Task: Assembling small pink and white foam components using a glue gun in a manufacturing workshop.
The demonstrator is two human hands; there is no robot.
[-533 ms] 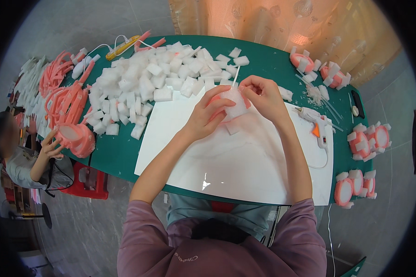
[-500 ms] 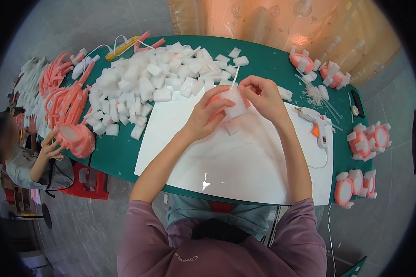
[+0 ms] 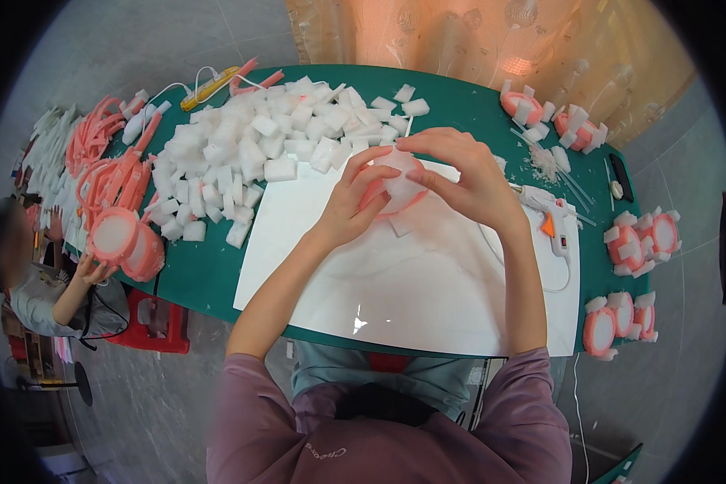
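Observation:
In front of the heap, I hold a round foam piece [image 3: 399, 187], white-faced with a pink rim, above the white board [image 3: 363, 274]. My left hand [image 3: 352, 200] is closed round its left side, thumb and fingers pressing the face and edge. My right hand [image 3: 466, 173] curves over its upper right, fingertips at the top edge and thumb on the right of the face. A thin white stick [image 3: 408, 126] shows just behind the piece. One small white foam block [image 3: 402, 228] lies below it. Whatever sits between the right fingertips, if anything, is hidden.
White foam blocks [image 3: 242, 137] heap up at left. A glue gun [image 3: 550, 222] with its cord lies at right, near clear sticks [image 3: 577, 192]. Pink ring pieces [image 3: 626, 248] line the right edge. Across at left, a co-worker's hand [image 3: 97, 270] holds a pink-rimmed disc [image 3: 114, 234].
My right hand has gone from a raised pinch beside the foam piece to resting over its top and right side. The co-worker's disc has tilted up to show its face.

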